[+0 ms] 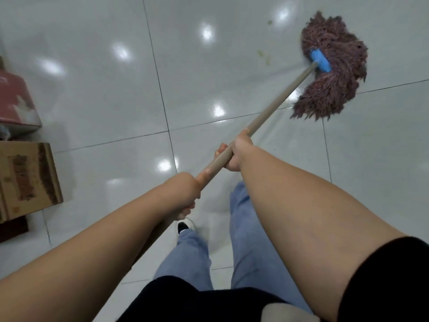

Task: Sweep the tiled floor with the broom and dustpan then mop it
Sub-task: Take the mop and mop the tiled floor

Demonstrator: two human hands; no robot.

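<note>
A mop with a brown-purple string head and a blue clamp lies spread on the glossy white tiled floor at the upper right. Its long tan handle runs diagonally down to me. My right hand grips the handle about midway, fingers curled round it. My left hand grips the handle lower down, nearer my body. Yellowish dirt spots lie on the tile just left of the mop head. No broom or dustpan is in view.
A cardboard box stands at the left edge, with a reddish box behind it. My legs in blue jeans and one shoe are below the handle. Dark grout lines cross the floor.
</note>
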